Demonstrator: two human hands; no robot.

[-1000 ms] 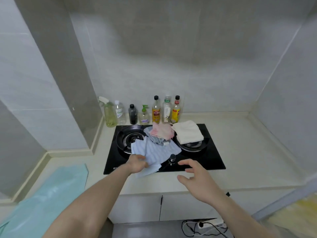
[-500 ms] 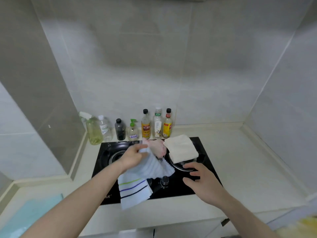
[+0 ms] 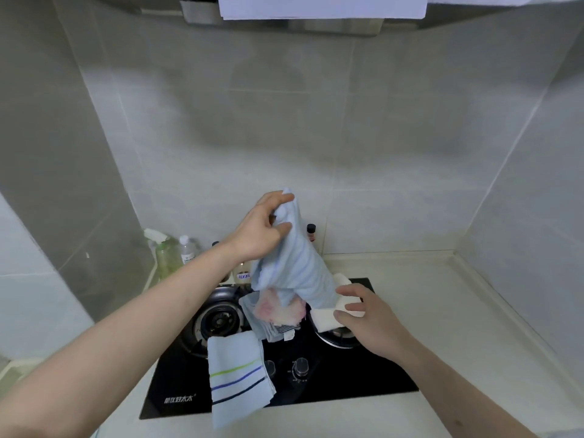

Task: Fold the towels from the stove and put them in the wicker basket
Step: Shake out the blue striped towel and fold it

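My left hand point(image 3: 264, 229) grips the top corner of a light blue towel point(image 3: 295, 263) and holds it high above the black stove point(image 3: 331, 374). The towel's striped lower end point(image 3: 235, 377) hangs down over the stove's front left. Under it a pink towel point(image 3: 281, 311) lies on a grey striped towel point(image 3: 268, 330) between the burners. My right hand point(image 3: 369, 320) rests with fingers spread on a folded white towel point(image 3: 328, 319) over the right burner. No wicker basket is in view.
Bottles stand along the back wall behind the stove: a green spray bottle point(image 3: 164, 254), a clear bottle point(image 3: 188, 252) and a dark-capped one point(image 3: 311, 232). The left burner point(image 3: 218, 320) is uncovered. Cream countertop point(image 3: 442, 311) runs to the right. A range hood point(image 3: 284, 14) hangs overhead.
My left hand has lifted the blue towel from the stove up to well above it. My right hand moved forward onto the white towel. The camera tilted upward.
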